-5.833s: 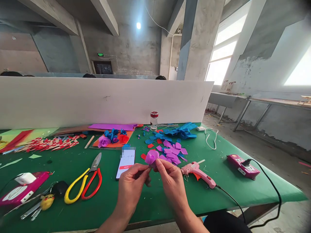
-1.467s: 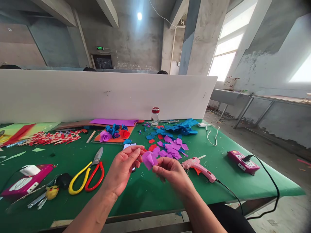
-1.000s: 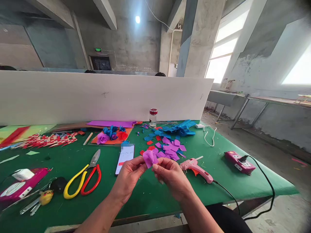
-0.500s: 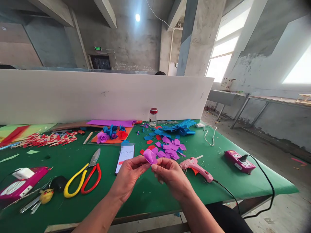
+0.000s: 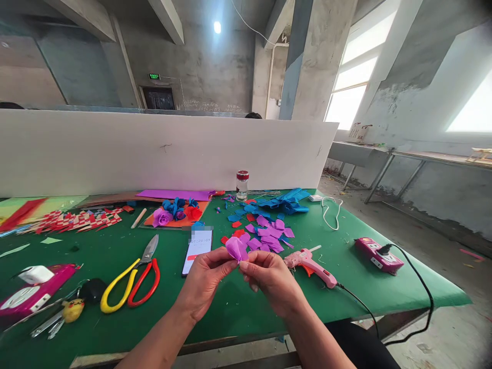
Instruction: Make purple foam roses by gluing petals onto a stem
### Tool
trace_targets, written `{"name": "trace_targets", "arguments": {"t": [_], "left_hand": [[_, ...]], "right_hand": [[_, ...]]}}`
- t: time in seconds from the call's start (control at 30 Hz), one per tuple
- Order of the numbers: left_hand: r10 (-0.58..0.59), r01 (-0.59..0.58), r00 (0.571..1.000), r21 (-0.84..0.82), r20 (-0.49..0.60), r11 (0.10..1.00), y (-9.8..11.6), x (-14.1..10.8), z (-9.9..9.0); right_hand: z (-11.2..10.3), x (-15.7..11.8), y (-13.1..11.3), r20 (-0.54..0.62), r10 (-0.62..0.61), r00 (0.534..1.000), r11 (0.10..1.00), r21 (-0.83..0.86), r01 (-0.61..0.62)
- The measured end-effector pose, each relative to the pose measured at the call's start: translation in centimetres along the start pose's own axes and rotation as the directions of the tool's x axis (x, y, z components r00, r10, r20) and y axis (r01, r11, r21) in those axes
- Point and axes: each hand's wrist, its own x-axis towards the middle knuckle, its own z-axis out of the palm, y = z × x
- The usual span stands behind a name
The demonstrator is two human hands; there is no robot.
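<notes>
Between my two hands is a purple paper petal (image 5: 237, 248), cupped and standing up above the fingertips. My left hand (image 5: 209, 277) pinches its lower left edge between thumb and fingers. On the other side, my right hand (image 5: 271, 277) pinches the lower right edge, its fingertips close to the left ones. Just behind lie loose purple paper pieces (image 5: 270, 233), with some red and blue ones among them. A pink glue gun (image 5: 313, 267) rests right of my right hand. The phone (image 5: 200, 243) with a running timer lies behind my left hand.
Scissors (image 5: 143, 271) with yellow and red handles lie left. Paper roses (image 5: 163, 217) sit on an orange sheet further back. A red-lidded jar (image 5: 242, 184) stands before the white board (image 5: 154, 154). A power strip (image 5: 378, 255) with a black cord is at right; another (image 5: 38, 292) lies left.
Both hands stay almost in place, still pinching the purple petal. The petal has shifted very slightly to the left.
</notes>
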Motion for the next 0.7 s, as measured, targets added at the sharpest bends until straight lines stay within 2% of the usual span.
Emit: {"name": "trace_targets", "arguments": {"t": [0.27,0.4,0.7], "left_hand": [[-0.001,0.001,1.0,-0.013,0.009,1.0,0.37,-0.16,0.23],[-0.003,0.003,1.0,-0.005,-0.021,1.0,0.05,-0.1,0.1],[-0.047,0.048,0.995,0.014,-0.086,0.999,0.29,-0.38,0.2]], "right_hand": [[0.25,-0.25,-0.58,0.001,-0.011,1.0,1.0,-0.002,0.011],[0.34,-0.24,-0.54,-0.015,-0.016,1.0,1.0,-0.022,0.016],[0.17,0.01,-0.24,-0.078,-0.112,0.991,0.97,-0.223,0.092]]}}
